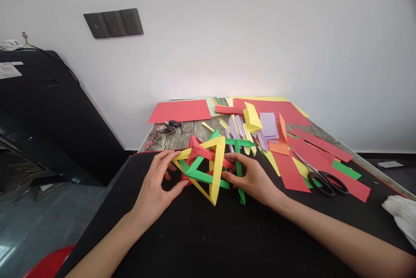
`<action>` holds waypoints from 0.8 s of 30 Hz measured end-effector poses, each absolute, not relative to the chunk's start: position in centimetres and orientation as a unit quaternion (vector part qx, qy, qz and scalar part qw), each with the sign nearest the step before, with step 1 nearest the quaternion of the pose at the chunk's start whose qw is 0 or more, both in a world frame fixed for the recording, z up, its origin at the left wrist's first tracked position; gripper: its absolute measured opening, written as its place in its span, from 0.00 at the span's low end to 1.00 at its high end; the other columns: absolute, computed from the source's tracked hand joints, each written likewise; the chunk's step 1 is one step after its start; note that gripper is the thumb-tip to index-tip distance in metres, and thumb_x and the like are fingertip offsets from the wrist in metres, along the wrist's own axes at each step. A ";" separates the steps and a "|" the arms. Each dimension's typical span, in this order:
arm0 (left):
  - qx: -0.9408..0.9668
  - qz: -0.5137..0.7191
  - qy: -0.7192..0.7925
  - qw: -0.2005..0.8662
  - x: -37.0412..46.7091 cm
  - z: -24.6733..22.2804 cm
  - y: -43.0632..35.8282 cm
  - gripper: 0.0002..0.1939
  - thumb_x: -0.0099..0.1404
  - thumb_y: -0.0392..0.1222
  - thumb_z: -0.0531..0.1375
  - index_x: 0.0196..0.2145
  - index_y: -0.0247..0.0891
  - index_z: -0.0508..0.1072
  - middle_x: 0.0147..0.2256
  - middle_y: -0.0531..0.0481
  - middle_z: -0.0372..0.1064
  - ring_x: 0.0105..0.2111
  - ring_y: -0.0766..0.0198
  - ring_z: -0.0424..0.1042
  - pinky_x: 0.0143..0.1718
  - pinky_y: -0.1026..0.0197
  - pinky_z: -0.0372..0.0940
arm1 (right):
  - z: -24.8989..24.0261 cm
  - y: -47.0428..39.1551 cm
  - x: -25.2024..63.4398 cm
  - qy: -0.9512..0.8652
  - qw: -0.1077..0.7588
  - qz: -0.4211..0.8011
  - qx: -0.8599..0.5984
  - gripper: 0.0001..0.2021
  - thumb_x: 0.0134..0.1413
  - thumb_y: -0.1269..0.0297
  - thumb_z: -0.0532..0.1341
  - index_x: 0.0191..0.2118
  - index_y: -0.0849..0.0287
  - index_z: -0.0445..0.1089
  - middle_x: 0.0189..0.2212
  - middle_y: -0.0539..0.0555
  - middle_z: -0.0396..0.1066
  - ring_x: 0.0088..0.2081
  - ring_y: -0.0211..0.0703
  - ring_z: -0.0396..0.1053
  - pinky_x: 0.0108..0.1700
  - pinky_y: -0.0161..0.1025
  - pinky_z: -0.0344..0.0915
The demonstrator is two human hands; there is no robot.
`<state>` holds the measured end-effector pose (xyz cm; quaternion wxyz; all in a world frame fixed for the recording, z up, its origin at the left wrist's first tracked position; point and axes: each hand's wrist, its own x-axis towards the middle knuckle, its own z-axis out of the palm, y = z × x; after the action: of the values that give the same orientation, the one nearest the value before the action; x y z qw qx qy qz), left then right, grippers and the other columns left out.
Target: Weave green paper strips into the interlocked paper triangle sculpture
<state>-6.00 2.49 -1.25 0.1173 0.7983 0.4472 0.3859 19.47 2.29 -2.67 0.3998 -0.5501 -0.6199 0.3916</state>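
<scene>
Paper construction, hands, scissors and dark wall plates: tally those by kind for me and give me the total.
Paper construction: 1
Hands: 2, left hand and right hand
Scissors: 1 pair
Dark wall plates: 3
Total: 7

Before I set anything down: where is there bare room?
Widest bare patch: the black, red-edged mat between left forearm and right forearm, nearer than the yellow, green and red folded-paper frame, bar a few specks. A narrower one lies between left forearm and the mat's left edge. Crowded: the right side, with flat red paper strips and black-handled metal scissors.
</scene>
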 end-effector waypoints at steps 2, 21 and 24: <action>0.795 0.387 0.449 0.127 -6.0 -1.4 2.6 0.27 0.63 0.44 0.62 0.58 0.53 0.60 0.55 0.47 0.59 0.40 0.61 0.70 0.35 0.59 0.71 | -2.6 2.3 19.5 -0.617 0.399 0.401 -0.547 0.20 0.48 0.56 0.64 0.46 0.60 0.68 0.25 0.46 0.65 0.21 0.37 0.69 0.26 0.35 0.68; 0.792 0.387 0.470 0.045 -6.1 -1.8 2.7 0.26 0.64 0.46 0.62 0.58 0.47 0.60 0.55 0.45 0.64 0.53 0.53 0.68 0.54 0.50 0.65 | -1.9 1.9 19.4 -0.610 0.416 0.387 -0.552 0.21 0.52 0.53 0.63 0.47 0.62 0.69 0.33 0.52 0.72 0.20 0.35 0.70 0.24 0.35 0.69; 0.786 0.394 0.475 0.047 -6.1 -1.7 2.8 0.26 0.63 0.47 0.62 0.57 0.47 0.61 0.54 0.45 0.65 0.53 0.53 0.69 0.53 0.50 0.66 | -1.9 2.0 19.4 -0.600 0.436 0.398 -0.540 0.21 0.52 0.52 0.63 0.46 0.62 0.69 0.37 0.55 0.73 0.20 0.34 0.69 0.23 0.35 0.70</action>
<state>-6.08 2.81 -1.68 0.0467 0.7859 0.4748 0.3935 19.37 2.00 -1.86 0.4355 -0.5398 -0.6004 0.3980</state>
